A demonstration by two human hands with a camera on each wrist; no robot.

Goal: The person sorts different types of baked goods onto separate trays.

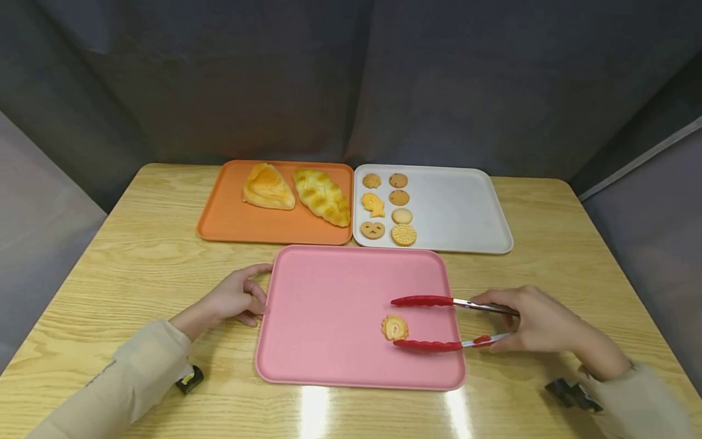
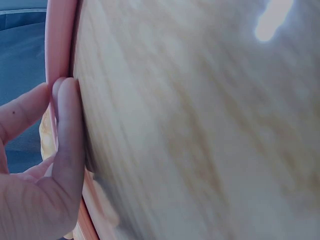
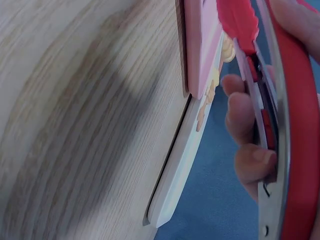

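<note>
My right hand (image 1: 540, 320) grips a pair of tongs (image 3: 300, 145) with red tips. Their two arms are spread apart above the right side of the pink tray (image 1: 329, 292). A round, scallop-edged cookie (image 1: 395, 328) lies on that tray, nearest the lower red tip, which overlaps its edge in the head view; contact cannot be told. At the tray's left side, my left hand (image 1: 236, 297) touches the rim with its fingers (image 2: 69, 120), the index finger extended.
Behind the pink tray, an orange tray (image 1: 236, 225) bears a triangular pastry (image 1: 267, 188) and a braided bread (image 1: 322, 196). Beside it, a white tray (image 1: 460, 207) holds several cookies on its left part, among them a fish-shaped cookie (image 1: 373, 205). Dark curtains (image 1: 351, 79) stand behind the wooden table (image 1: 148, 256).
</note>
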